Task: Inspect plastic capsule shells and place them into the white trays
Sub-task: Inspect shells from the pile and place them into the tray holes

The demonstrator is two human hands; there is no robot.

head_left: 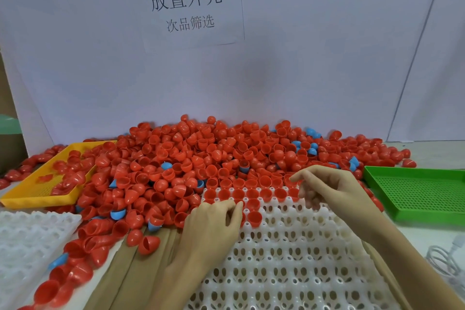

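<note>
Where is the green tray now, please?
In the head view the green tray lies on the table at the far right, beside the right hand and just right of the pile of red shells.

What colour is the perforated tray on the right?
Green tray, seen in the head view.

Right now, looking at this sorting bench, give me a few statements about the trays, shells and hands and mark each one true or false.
1. The green tray sits at the right and holds no shells. True.
2. The white tray under the hands is completely filled. False: only its far rows hold red shells; most pockets are empty.
3. The yellow tray holds some red shells. True.
4. Most shells in the pile are blue. False: nearly all are red, with a few blue shells.
5. The right hand lies flat on the green tray. False: it hovers over the white tray's far edge.
</note>
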